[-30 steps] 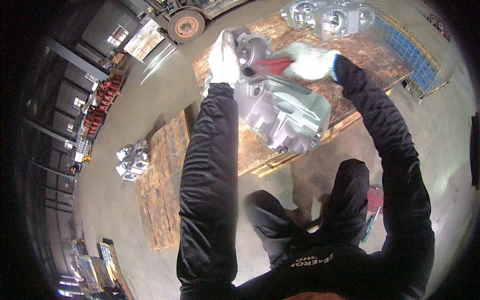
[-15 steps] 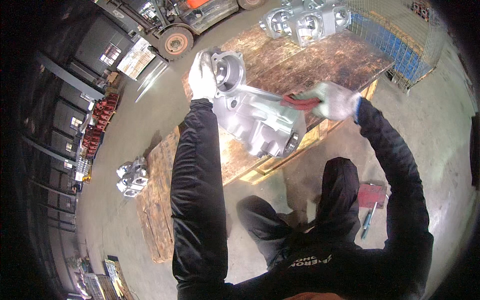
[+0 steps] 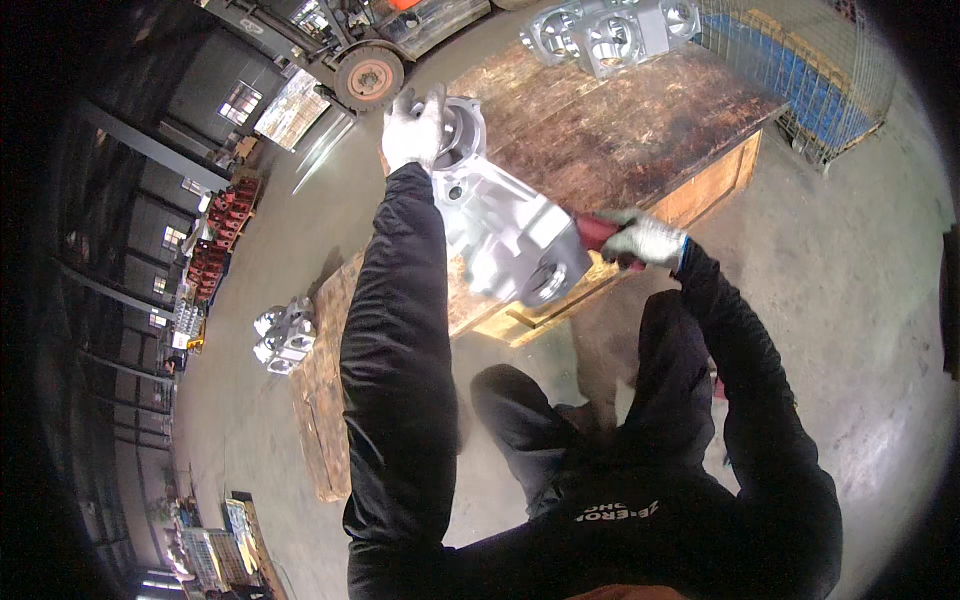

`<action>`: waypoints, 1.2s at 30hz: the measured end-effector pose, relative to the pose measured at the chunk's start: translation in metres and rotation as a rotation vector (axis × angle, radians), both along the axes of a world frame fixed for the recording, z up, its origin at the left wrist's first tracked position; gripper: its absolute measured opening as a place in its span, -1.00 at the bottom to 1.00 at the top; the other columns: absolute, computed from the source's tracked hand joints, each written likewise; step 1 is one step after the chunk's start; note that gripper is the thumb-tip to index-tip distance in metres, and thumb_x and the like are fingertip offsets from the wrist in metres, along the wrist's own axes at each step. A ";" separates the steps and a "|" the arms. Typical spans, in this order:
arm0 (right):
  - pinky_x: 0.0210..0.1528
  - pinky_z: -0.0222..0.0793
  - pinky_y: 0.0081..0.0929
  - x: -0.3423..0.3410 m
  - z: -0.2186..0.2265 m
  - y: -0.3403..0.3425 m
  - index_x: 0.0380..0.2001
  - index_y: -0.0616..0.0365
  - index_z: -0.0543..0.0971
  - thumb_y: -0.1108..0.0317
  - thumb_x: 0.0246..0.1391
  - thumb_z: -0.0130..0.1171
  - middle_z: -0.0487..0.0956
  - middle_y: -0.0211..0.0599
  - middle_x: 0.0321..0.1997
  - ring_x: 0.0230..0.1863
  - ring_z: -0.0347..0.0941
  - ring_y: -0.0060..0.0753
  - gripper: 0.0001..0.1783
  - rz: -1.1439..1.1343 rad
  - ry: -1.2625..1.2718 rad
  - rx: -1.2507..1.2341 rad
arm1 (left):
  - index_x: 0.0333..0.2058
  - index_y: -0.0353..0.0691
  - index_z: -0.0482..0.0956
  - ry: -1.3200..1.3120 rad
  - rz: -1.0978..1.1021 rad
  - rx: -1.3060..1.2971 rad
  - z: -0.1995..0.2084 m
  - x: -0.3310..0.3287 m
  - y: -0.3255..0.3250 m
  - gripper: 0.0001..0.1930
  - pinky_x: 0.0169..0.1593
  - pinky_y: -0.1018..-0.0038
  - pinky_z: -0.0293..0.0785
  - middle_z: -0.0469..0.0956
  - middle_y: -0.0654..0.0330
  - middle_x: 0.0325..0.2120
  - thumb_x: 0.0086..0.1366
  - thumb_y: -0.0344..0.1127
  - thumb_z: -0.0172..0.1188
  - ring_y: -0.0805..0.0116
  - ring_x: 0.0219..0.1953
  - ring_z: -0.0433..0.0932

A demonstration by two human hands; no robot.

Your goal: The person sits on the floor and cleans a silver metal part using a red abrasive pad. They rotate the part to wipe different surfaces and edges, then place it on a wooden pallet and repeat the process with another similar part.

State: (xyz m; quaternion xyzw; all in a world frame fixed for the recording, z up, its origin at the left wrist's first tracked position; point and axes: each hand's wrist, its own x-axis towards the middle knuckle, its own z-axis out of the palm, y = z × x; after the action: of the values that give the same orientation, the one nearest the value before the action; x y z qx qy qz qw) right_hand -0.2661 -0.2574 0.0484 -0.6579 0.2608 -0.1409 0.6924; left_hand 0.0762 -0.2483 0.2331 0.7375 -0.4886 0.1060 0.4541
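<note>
A silver metal casting (image 3: 510, 225) lies tilted on the wooden bench, with a round open bore at its far-left end and another opening at its near end. My left hand (image 3: 412, 130), in a white glove, is closed over the rim of the far bore. At the casting's near right end, my right hand (image 3: 645, 240), also gloved, grips a red cloth-like pad (image 3: 597, 231) against or right beside the metal. Blur hides whether the pad is a rag or an abrasive sheet.
The wooden bench (image 3: 640, 140) carries several more silver castings (image 3: 610, 38) at its far end. Another casting group (image 3: 285, 335) stands past the left edge. A wire cage (image 3: 800, 85) is at far right, a forklift (image 3: 370, 80) beyond the bench. My knees are close to its near side.
My right hand has moved left and nearer with the red pad, from the casting's upper side to its near right end. My left hand stays on the bore rim. The whole view has shifted slightly.
</note>
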 end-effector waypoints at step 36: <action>-0.18 0.60 -0.35 0.197 -0.028 0.130 0.03 0.22 0.65 0.26 0.17 0.26 0.72 -0.18 -0.25 -0.26 0.68 -0.24 -0.59 0.138 0.003 -0.609 | 0.25 -0.20 0.52 0.060 0.037 0.122 -0.156 0.036 0.173 -0.38 0.45 0.18 0.20 0.44 -0.21 0.27 0.53 0.15 -0.17 -0.14 0.36 0.37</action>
State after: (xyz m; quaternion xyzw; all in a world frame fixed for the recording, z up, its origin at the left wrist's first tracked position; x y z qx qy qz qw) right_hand -0.0691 -0.1271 0.0202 -0.8514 0.1621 -0.1641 0.4711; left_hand 0.1123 -0.0752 0.0772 0.7756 -0.4665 0.0625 0.4207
